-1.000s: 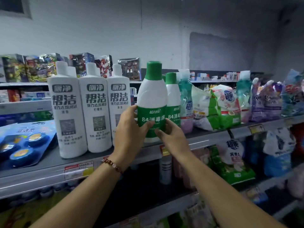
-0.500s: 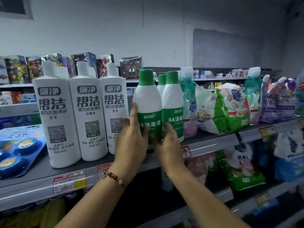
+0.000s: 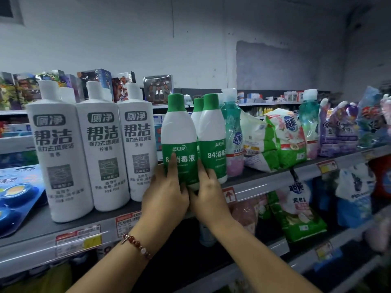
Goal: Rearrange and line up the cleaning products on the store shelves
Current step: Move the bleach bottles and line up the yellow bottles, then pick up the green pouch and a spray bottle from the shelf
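Green-capped bottle (image 3: 179, 142) now stands at the shelf's (image 3: 264, 182) front edge, touching its twin (image 3: 212, 140); a second ago it was held apart. Left hand (image 3: 165, 197) grips its base; right hand (image 3: 208, 199) steadies it, fingers loosely curled. Alignment appears nearly complete.

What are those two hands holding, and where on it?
Both hands, left and right, hold the front green-capped disinfectant bottle low down, around its green label near the base. It stands upright at the shelf edge.
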{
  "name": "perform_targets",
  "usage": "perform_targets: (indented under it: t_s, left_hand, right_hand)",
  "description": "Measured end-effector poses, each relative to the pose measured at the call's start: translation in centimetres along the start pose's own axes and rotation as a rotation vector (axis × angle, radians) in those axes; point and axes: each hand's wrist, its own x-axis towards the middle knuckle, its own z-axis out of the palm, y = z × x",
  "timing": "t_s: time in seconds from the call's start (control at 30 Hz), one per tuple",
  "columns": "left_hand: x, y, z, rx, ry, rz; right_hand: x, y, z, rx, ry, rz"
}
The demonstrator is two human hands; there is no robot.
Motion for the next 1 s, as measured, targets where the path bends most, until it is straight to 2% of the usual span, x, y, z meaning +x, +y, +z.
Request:
perform_targets:
  t_s: [0.17, 0.3, 0.4, 0.57, 0.63, 0.77, 1.0]
  left_hand:
    - [-1.6, -1.7, -1.7, 0.186, -0.035, 0.245]
    - [-1.2, -2.6, -3.2, 0.326, -0.092, 0.361]
    - [-0.5, -1.9, -3.8, 0.320, -0.125, 0.434]
    - [0.2, 0.8, -2.8, 0.241, -0.118, 0.550]
    - [0.1, 2.7, -2.1, 0.150, -0.169, 0.541]
    - [1.4, 6.8, 0.0, 0.109, -0.135, 0.601]
    - [5.7, 13.8, 4.3, 0.177, -0.088, 0.583]
  right_hand:
    - [0.3, -1.2, -3.1, -0.181, -0.192, -0.001]
    - [-0.3, -2.2, -5.8, -0.403, -0.249, -0.088]
    - [-0.9, -2.3, -8.3, -0.622, -0.329, -0.136]
    - [-2.2, -2.0, -12.8, -0.865, -0.417, 0.041]
    - [-2.1, -1.5, -14.6, -0.912, -0.417, 0.110]
    - [-0.9, -0.1, -17.7, -0.957, -0.366, 0.169]
    - [7.1, 4.5, -20.7, -0.686, -0.107, 0.212]
